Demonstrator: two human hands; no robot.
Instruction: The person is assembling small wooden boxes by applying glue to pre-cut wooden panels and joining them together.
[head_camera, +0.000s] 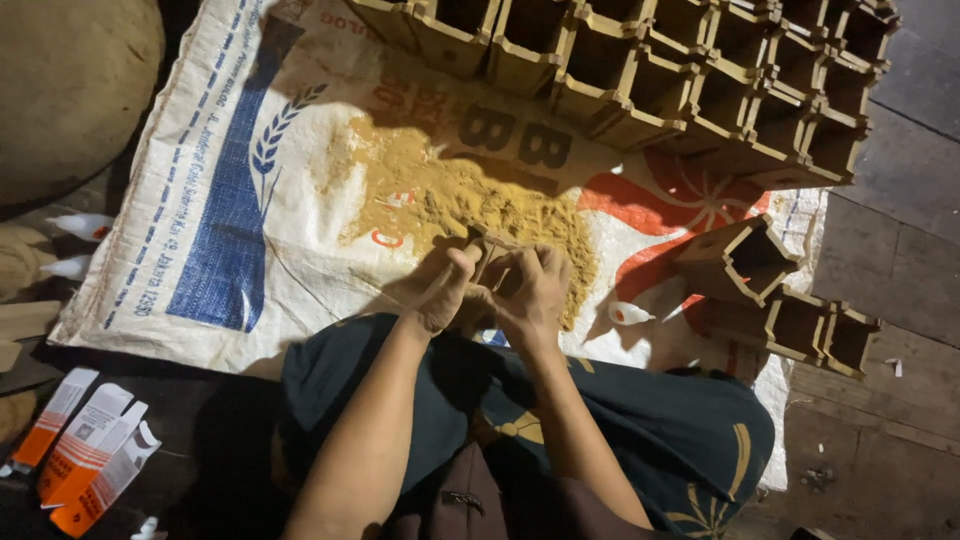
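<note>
While both hands work together over the sawdust pile (470, 205), the left hand (440, 290) and right hand (528, 290) are closed narrow around one small wooden piece (487, 250), fingertips pinching it from either side. The piece sits at the near edge of the pile, above the lap. Which face is being pressed, cannot tell; the fingers hide it.

Landmark: the pile, lying on a printed woven sack (230, 200) spread on the floor.
- Beyond the pile: a stacked row of open wooden boxes (680, 80).
- Right of the pile: three more wooden boxes (790, 300); a small white glue bottle (630, 314) between them and the hands.
- Far left of the pile, off the sack: orange-and-white cartons (85, 450).

Judgement: keep the grip even on both sides and the piece low over the pile, so the joint stays square and loose dust falls back.
</note>
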